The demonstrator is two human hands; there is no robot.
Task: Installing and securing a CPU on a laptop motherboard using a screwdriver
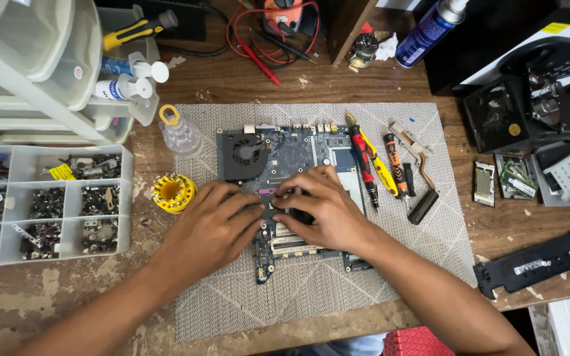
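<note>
Two hands, left hand (209, 227), right hand (318, 207), pinching a dark part (284, 212) on circuit board (291, 155), grey mat (311, 290) (worn wooden bench (47, 296))

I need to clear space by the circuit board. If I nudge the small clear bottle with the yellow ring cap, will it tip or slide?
The bottle stands upright with a broad base and narrow neck, so it probably resists tipping. It looks like thin clear plastic, likely light. The woven mat under it would probably grip, so expect it to drag rather than glide.
</note>
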